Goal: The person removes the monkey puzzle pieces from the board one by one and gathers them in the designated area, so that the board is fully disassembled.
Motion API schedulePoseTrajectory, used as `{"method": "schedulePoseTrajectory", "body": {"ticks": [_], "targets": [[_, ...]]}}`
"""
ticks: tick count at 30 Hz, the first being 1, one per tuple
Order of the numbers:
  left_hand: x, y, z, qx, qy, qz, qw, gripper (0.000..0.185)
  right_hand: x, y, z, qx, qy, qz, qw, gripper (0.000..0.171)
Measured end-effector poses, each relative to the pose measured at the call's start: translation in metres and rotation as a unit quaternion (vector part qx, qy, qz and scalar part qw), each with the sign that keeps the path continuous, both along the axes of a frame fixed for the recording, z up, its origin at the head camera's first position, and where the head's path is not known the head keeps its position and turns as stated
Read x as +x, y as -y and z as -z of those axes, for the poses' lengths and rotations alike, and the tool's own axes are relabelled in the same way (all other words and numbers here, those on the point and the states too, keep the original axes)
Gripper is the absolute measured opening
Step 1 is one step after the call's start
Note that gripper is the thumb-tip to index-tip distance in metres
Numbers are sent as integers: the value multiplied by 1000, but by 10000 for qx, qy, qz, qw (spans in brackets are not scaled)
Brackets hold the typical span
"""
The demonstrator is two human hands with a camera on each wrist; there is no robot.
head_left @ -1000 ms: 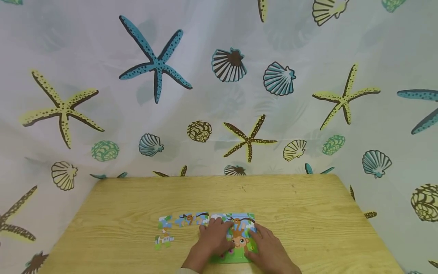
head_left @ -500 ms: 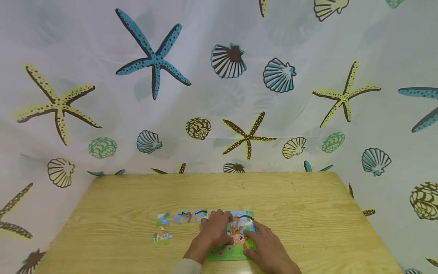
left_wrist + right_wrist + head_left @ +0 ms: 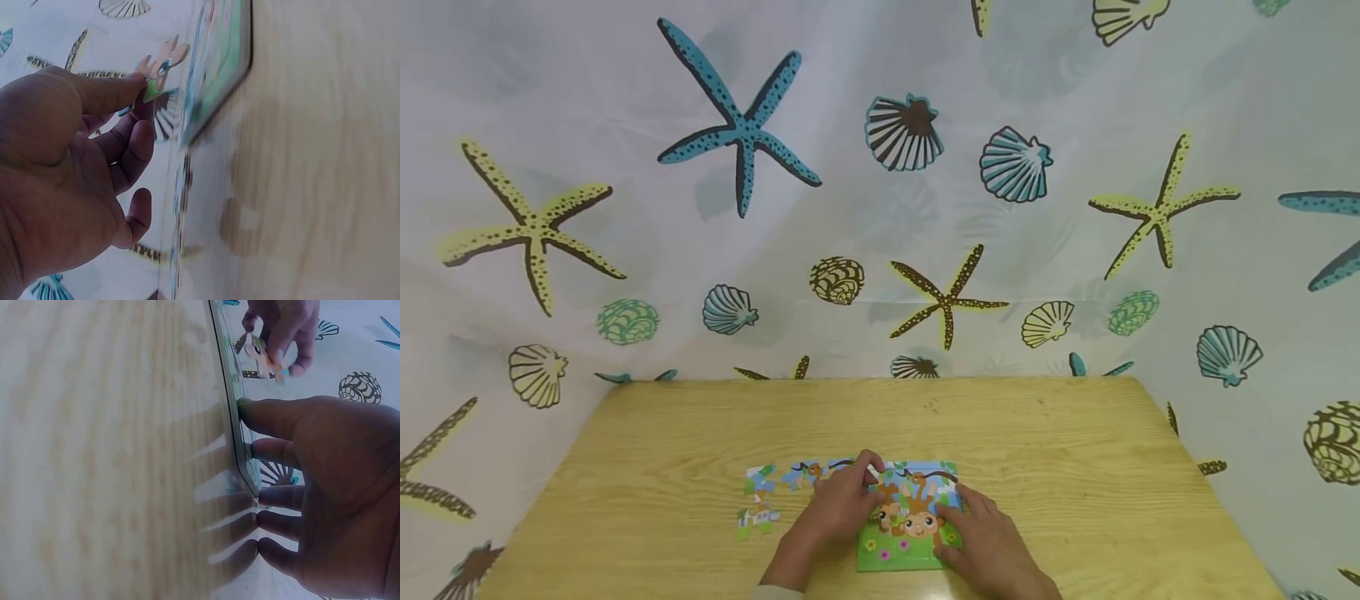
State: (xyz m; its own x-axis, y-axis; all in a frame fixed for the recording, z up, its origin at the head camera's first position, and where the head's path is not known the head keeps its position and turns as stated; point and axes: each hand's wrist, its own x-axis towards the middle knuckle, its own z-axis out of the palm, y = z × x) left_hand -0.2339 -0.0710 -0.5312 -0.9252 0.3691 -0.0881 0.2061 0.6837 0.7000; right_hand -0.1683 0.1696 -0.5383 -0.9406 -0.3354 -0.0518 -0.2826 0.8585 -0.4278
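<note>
A puzzle board [image 3: 917, 550] with a cartoon monkey picture lies on the wooden table [image 3: 1075, 467], near its front edge. My left hand [image 3: 859, 479] hovers at the board's left top corner. It pinches a small puzzle piece [image 3: 160, 67] with a tan face on it between thumb and fingers, just off the board edge [image 3: 219, 69]. The same piece [image 3: 262, 353] shows in the right wrist view. My right hand [image 3: 961, 523] rests with straight fingers [image 3: 269, 450] against the board's right side [image 3: 234, 425].
Loose puzzle pieces [image 3: 758, 483] lie left of the board, one lower [image 3: 757, 521] and a row along the top [image 3: 805, 475]. A curtain with starfish and shells [image 3: 880, 208] hangs right behind and around the table. The table edges lie close at left and right.
My left hand has slid left off the monkey picture, uncovering more of it, and now holds a piece at the board's left top corner. The right hand stays in place.
</note>
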Motion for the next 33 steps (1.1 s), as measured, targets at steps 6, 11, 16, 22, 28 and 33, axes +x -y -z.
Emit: {"method": "schedulePoseTrajectory", "body": {"ticks": [6,11,16,22,28,33], "targets": [[2,38,4,-264,142,-512,9982,23,1,-1,2,-57,-14,-2,10000,54],[4,64,6,-863,-170,-687,9938,25,0,-2,3,-3,-36,61,10000,55],[7,78,4,-1155,-189,-954,9885,23,-1,-2,5,4,-31,71,10000,56],[10,83,0,-1130,-246,-1177,9863,29,-1,-3,5,-41,-49,28,10000,56],[11,80,-1,-940,-410,-1247,9869,32,0,-3,3,-107,-91,42,9999,55],[14,65,2,-445,-708,-1139,9900,20,0,-2,3,-158,1,99,9998,55]]}}
